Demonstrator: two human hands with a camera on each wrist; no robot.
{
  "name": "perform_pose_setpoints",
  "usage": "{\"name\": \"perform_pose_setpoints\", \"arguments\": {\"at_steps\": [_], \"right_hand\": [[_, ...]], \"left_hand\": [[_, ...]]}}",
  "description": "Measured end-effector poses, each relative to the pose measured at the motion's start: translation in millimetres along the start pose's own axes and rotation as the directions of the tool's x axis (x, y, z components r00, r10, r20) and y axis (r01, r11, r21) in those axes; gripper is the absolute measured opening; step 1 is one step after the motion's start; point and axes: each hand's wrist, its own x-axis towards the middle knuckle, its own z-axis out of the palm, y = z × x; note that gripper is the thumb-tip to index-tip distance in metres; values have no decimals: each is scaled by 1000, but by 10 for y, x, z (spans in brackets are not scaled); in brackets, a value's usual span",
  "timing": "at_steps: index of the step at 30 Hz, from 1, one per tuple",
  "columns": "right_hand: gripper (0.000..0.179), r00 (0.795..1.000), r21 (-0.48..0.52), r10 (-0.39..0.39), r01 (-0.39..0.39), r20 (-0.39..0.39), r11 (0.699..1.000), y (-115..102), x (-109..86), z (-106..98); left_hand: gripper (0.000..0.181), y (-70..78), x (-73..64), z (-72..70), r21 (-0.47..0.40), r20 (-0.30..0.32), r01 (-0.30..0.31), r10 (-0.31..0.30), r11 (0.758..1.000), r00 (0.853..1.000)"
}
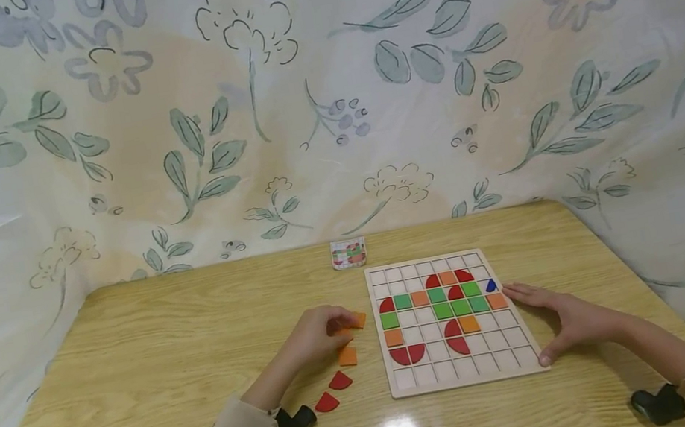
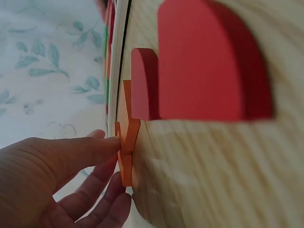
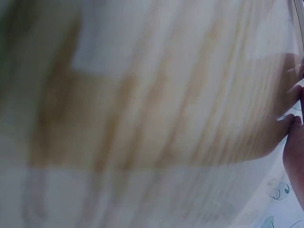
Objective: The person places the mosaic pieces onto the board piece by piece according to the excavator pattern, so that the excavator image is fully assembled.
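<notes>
My left hand (image 1: 317, 336) is at a short row of orange square tiles (image 1: 347, 356) left of the board. Its thumb and fingers pinch one orange tile (image 2: 118, 128), partly hidden by the hand. Two red quarter-circle pieces (image 1: 339, 380) lie nearer to me. A wooden grid board (image 1: 496, 361) bears red, green and orange pieces, plus a small blue piece (image 1: 491, 285) near its right edge. My right hand (image 1: 567, 318) rests at that edge, fingers extended, thumb touching the near corner. In the right wrist view, only parts of the fingers (image 3: 293, 142) show.
A small picture card (image 1: 348, 253) with a coloured pattern lies behind the board. Floral fabric (image 1: 296, 100) hangs behind the wood-grain table (image 1: 170, 363). Black straps with wrist cameras (image 1: 296, 424) sit at both sleeves.
</notes>
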Motion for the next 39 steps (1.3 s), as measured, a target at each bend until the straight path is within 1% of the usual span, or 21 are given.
{"name": "perform_pose_setpoints", "arguments": {"at_steps": [3, 5, 7, 10, 12, 14, 17, 19, 21, 24, 30, 39], "right_hand": [[108, 1000, -2, 6, -6, 1, 1000, -2, 1, -1], [107, 1000, -1, 7, -7, 2, 1000, -1, 0, 0], [107, 1000, 7, 6, -6, 3, 1000, 1, -1, 1], [107, 1000, 26, 1, -2, 6, 1000, 8, -2, 1], [106, 1000, 31, 3, -3, 6, 1000, 12, -3, 3], [106, 1000, 24, 10, -11, 6, 1000, 13, -5, 4], [106, 1000, 5, 15, -15, 2, 1000, 13, -12, 6], [106, 1000, 4, 8, -8, -3, 1000, 16, -17, 7], [106, 1000, 7, -3, 3, -7, 1000, 20, -21, 9], [106, 1000, 14, -11, 11, -10, 1000, 22, -23, 7], [105, 1000, 3, -6, 6, -9, 1000, 16, -21, 7], [105, 1000, 4, 13, -13, -7, 1000, 41, -13, 15]], "left_hand": [[16, -1, -33, -9, 6, -25, 25, -24, 1000, 999], [15, -6, -59, -16, 19, -58, 46, -45, 999, 997], [14, -17, -88, -26, 29, -91, 70, -67, 997, 994], [13, -42, -131, -37, 61, -151, 87, -77, 994, 985], [13, -64, -160, -45, 64, -175, 102, -89, 993, 981], [17, -89, -188, -54, 54, -171, 112, -101, 992, 980], [25, -131, -223, -78, 36, -117, 102, -97, 994, 988], [30, -161, -239, -101, 37, -75, 70, -67, 997, 995], [32, -179, -250, -121, 41, -57, 41, -39, 998, 998], [33, -194, -267, -146, 32, -62, 36, -34, 999, 998], [34, -216, -292, -165, -6, -91, 75, -75, 997, 993], [32, -254, -306, -161, -15, -105, 69, -70, 998, 992]]}}
